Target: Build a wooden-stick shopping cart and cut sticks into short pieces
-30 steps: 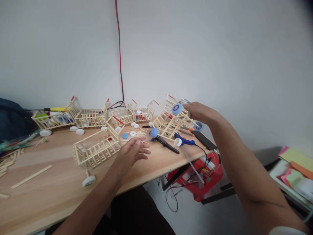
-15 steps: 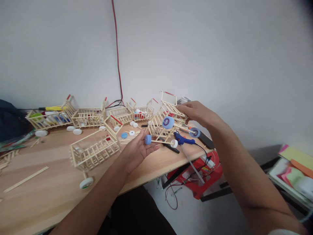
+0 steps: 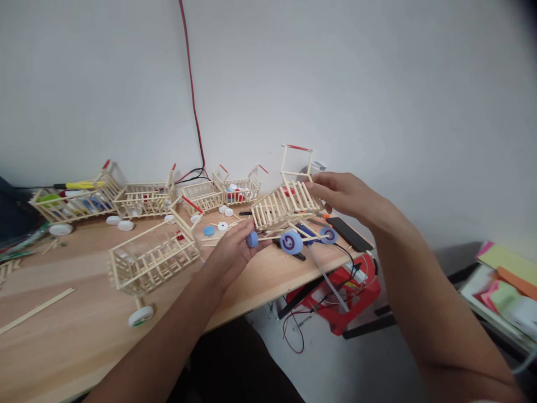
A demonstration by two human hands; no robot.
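I hold a small shopping cart (image 3: 285,204) made of wooden sticks above the right end of the wooden table (image 3: 84,313). It has a red handle bar on top and blue bottle-cap wheels (image 3: 291,243) underneath. My right hand (image 3: 344,193) grips the cart's rear basket wall with closed fingers. My left hand (image 3: 230,252) pinches the front axle next to a blue wheel (image 3: 252,239). The cart sits nearly upright between both hands.
Another stick cart (image 3: 153,257) with a white wheel stands left of my left hand. Several more carts (image 3: 145,198) line the wall, with loose caps around them. A blue glue gun and a black tool lie beneath the held cart. A red stool (image 3: 352,294) stands below the table edge.
The cart has turned from tilted with wheels facing up to nearly upright. My left hand rose from the table and took the front axle. My right hand kept its grip.
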